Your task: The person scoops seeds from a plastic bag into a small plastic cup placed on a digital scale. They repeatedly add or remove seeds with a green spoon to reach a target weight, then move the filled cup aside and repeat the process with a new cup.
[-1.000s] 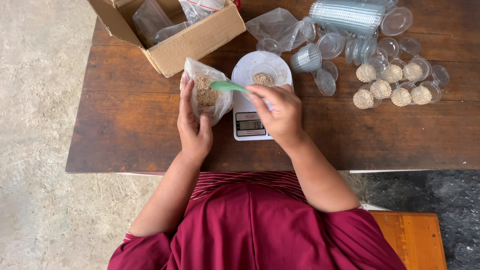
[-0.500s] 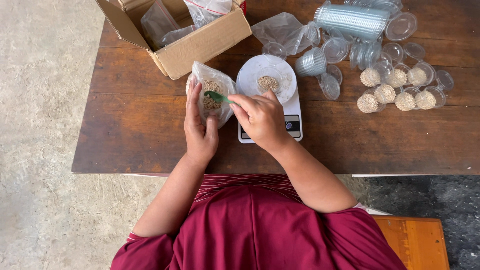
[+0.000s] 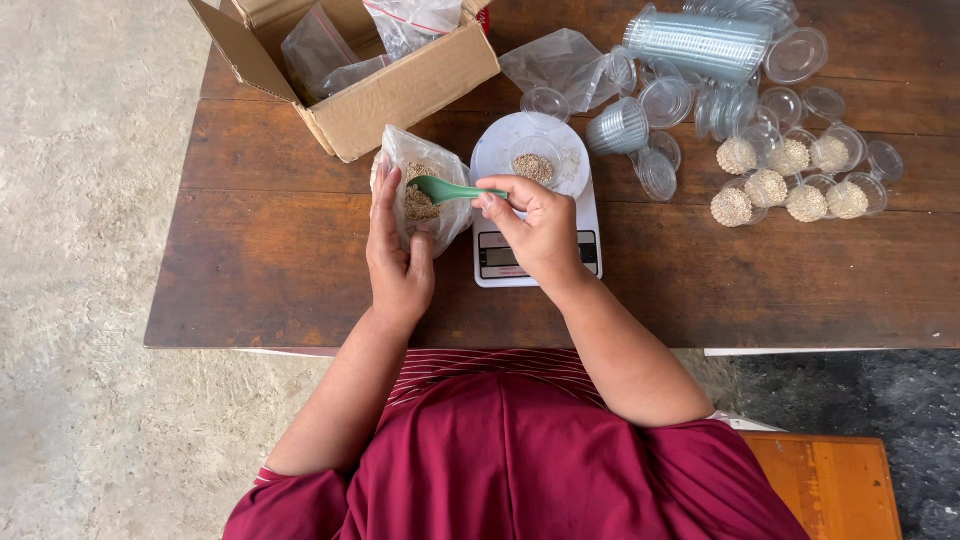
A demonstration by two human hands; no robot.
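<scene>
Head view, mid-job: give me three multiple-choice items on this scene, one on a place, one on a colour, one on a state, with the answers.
1. Where does the small cup of grain sit?
A. on the white dish on the digital scale
B. in the cardboard box
C. on the floor

2. What colour is the spoon?
A. red
B. green
C. black

3. What is the left hand doing?
A. resting flat on the table
B. holding the plastic bag of grain upright
C. pressing the scale's display

Answers: 1 A, the cup stands on the dish atop the scale. 2 B, the right hand holds a green spoon. 3 B, its fingers wrap the bag.
</scene>
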